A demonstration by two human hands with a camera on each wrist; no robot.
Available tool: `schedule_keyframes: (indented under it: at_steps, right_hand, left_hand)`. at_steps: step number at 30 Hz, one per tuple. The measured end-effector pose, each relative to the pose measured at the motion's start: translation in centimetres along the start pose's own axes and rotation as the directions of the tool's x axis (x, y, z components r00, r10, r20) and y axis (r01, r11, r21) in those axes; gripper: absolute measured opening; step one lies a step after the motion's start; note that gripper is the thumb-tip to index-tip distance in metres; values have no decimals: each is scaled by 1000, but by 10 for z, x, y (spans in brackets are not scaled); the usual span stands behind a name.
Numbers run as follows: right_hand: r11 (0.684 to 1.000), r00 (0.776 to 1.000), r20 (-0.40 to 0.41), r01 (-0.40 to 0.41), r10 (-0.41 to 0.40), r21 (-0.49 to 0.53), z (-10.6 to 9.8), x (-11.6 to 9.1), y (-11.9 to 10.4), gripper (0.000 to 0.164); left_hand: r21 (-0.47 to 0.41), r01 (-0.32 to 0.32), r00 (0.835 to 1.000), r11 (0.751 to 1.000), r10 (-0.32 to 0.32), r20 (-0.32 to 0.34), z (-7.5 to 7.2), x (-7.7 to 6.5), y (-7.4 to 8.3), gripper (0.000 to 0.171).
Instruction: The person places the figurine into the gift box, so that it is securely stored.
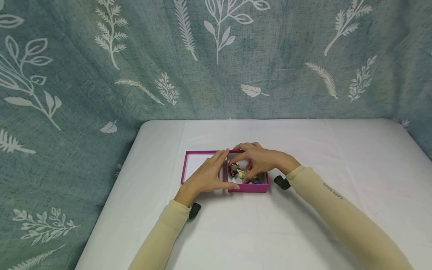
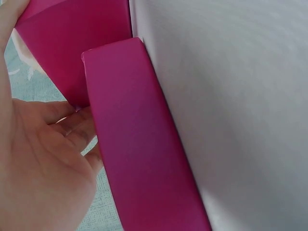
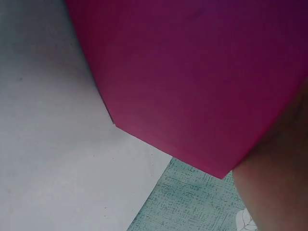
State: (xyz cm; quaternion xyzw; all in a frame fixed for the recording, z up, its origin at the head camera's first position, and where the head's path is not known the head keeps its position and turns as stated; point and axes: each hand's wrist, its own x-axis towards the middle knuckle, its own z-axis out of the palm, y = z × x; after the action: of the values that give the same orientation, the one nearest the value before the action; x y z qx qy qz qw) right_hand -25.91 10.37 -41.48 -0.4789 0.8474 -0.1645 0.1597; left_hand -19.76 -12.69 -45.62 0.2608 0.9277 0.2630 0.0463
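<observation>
A magenta box (image 1: 248,188) with a pale inside stands on the table, holding several small colourful figurines. My left hand (image 1: 207,176) grips its left side, the thumb along the front wall and the fingers toward the back; the left wrist view shows that hand (image 2: 50,159) against the box's outside (image 2: 77,53). My right hand (image 1: 258,159) reaches in from above. Its index finger and thumb lie on either side of a dark-headed figurine (image 1: 234,169) with a yellow-green body. The hand partly covers a red piece and a blue-purple piece (image 1: 255,181).
A shallow magenta lid (image 1: 195,165) with a white inside lies directly left of the box, partly behind my left hand. White cloth (image 1: 303,138) covers the table. A blue-green curtain with white leaf prints (image 1: 270,75) hangs behind the table and at its left.
</observation>
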Motion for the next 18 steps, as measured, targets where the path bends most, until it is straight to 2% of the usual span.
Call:
schedule_keyframes:
  at_steps: [18]
  right_hand:
    - [998,993,100,55,-56,15,-4,0,4,60]
  left_hand:
    - [-5,2,1000,1000,-2,0,1,0,-1,119]
